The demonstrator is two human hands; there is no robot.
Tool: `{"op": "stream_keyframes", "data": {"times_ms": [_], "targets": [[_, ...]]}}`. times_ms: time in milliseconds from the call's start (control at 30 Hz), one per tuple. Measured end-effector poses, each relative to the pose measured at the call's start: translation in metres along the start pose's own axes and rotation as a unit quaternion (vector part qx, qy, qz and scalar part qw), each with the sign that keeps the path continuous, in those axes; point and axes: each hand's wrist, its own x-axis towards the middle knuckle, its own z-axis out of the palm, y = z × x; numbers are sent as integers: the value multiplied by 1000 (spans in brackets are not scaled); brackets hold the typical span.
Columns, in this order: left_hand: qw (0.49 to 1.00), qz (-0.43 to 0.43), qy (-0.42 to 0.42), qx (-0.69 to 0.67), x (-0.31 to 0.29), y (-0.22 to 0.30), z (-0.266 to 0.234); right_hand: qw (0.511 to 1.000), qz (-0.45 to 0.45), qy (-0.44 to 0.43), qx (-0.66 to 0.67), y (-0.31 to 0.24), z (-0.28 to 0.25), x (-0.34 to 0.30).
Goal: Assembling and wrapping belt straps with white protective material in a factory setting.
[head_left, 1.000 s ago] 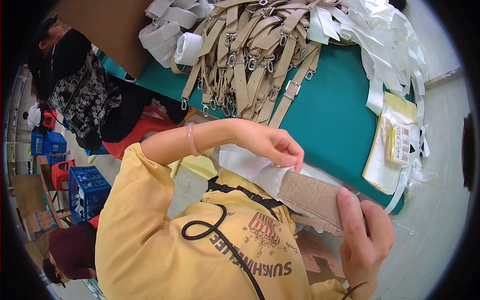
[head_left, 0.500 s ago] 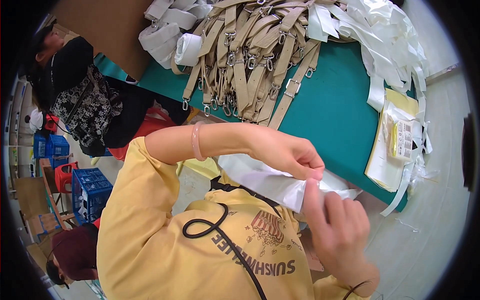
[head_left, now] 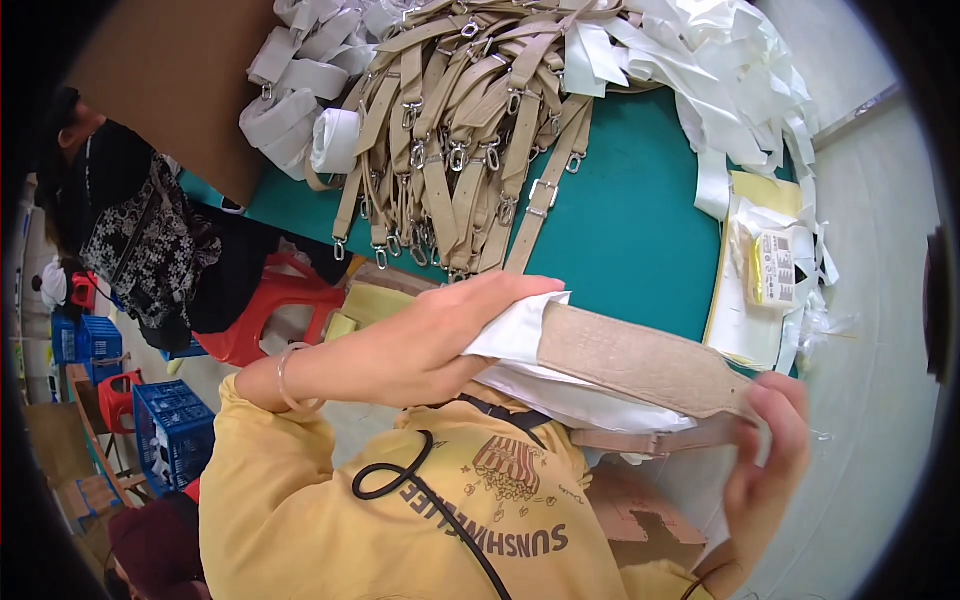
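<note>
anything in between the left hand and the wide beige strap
Yes: the white wrapping, gripped by the left hand, covers the end of the wide beige strap nearest that hand. At the tapered end, nothing visible separates the right hand from it.

A workshop: silver-clasped beige fabric-like straps (head_left: 438, 200) heaped far on a green table (head_left: 630, 240), blue plastic crates (head_left: 185, 405) left.
</note>
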Motion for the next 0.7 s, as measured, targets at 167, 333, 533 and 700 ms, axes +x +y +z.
{"op": "stream_keyframes", "data": {"times_ms": [167, 333, 533, 700], "targets": [[991, 15, -49, -124, 11, 10, 5, 996, -18, -25, -90, -62, -15, 39], [973, 78, -130, -175, 28, 1, -4, 977, -22, -111, -178, -92, -33, 68], [969, 52, 240, 39, 25, -2, 27, 974, -23, -111, -197, -95, -27, 91], [972, 22, 232, 38, 20, 3, 34, 959, -41, -136, -244, -109, -15, 92]]}}
